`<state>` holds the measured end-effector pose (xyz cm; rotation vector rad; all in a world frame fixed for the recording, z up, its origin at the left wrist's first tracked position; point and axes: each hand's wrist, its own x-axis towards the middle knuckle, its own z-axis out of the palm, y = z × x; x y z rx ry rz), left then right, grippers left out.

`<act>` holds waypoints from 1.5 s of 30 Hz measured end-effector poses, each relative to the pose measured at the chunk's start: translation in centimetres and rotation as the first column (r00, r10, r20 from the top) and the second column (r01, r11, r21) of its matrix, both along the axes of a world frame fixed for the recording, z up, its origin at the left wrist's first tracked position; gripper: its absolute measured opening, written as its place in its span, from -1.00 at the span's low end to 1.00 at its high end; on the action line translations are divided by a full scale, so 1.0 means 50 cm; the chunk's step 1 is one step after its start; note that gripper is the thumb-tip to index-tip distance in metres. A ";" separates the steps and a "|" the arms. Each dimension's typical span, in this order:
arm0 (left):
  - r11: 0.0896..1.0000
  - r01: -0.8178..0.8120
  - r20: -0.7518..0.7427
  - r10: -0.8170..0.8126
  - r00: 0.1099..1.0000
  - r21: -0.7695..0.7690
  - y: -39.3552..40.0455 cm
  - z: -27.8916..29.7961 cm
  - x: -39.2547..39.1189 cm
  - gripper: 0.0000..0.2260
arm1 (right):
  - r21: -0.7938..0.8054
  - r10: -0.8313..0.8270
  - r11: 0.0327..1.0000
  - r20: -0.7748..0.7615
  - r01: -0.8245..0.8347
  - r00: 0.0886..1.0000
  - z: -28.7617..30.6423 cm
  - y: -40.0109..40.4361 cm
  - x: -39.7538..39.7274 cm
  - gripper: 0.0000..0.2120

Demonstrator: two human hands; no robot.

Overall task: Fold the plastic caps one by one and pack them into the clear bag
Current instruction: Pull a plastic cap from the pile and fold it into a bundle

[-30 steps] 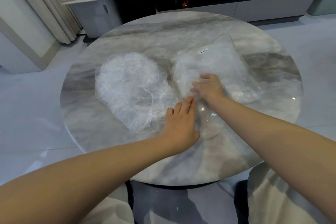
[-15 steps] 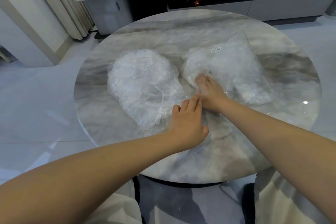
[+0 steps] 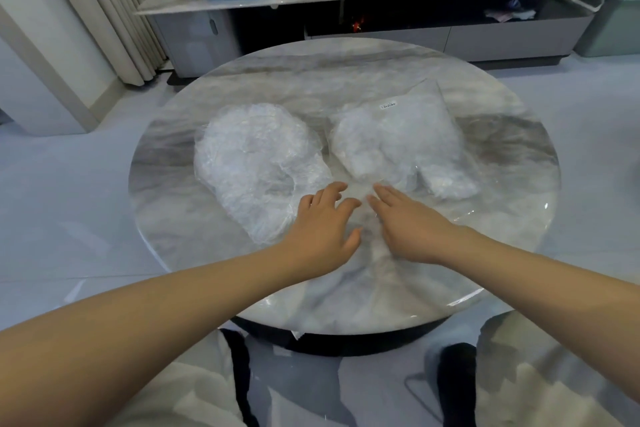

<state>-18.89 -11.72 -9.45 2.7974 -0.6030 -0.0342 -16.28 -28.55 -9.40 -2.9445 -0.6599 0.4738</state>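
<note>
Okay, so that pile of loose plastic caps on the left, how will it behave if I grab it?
The pile of plastic caps looks thin and crinkled, so probably floppy and very light. Loosely heaped, it will likely come apart rather than lift whole, and may slide on the glossy table.

Crinkled plastic caps (image 3: 256, 163) heaped left of clear bag (image 3: 401, 142) (part-filled).

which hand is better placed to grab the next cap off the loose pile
Probably the left. The left hand hovers open right at the near edge of the loose cap pile, while the right hand lies nearer the clear bag and suits holding it.
</note>
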 end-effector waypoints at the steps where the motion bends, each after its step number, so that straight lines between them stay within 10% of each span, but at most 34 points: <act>1: 1.000 -0.002 0.007 0.002 1.000 0.002 0.005 0.001 -0.002 -0.41 | 0.018 0.018 1.000 0.015 -0.018 1.000 0.012 0.001 -0.016 -0.44; 11: 0.939 -0.127 -0.070 0.158 0.985 0.319 0.067 -0.033 -0.037 -0.50 | -0.013 0.257 0.965 0.245 -0.262 0.935 0.009 0.045 -0.064 -0.57; 27: 0.938 -0.233 -0.061 0.256 0.965 0.255 0.121 -0.038 -0.015 -0.51 | -0.224 0.201 0.965 0.288 -0.138 0.937 -0.056 0.047 0.046 -0.46; 34: 0.966 -0.233 -0.036 0.239 0.970 0.115 0.139 -0.043 -0.009 -0.70 | 0.013 0.218 0.963 0.547 -0.269 0.808 -0.058 0.089 0.018 -0.57; 45: 0.999 0.040 -0.001 -0.040 0.999 -0.030 0.111 -0.008 -0.065 -0.73 | 0.261 0.144 0.915 0.498 -0.307 0.855 -0.037 0.078 -0.042 -0.22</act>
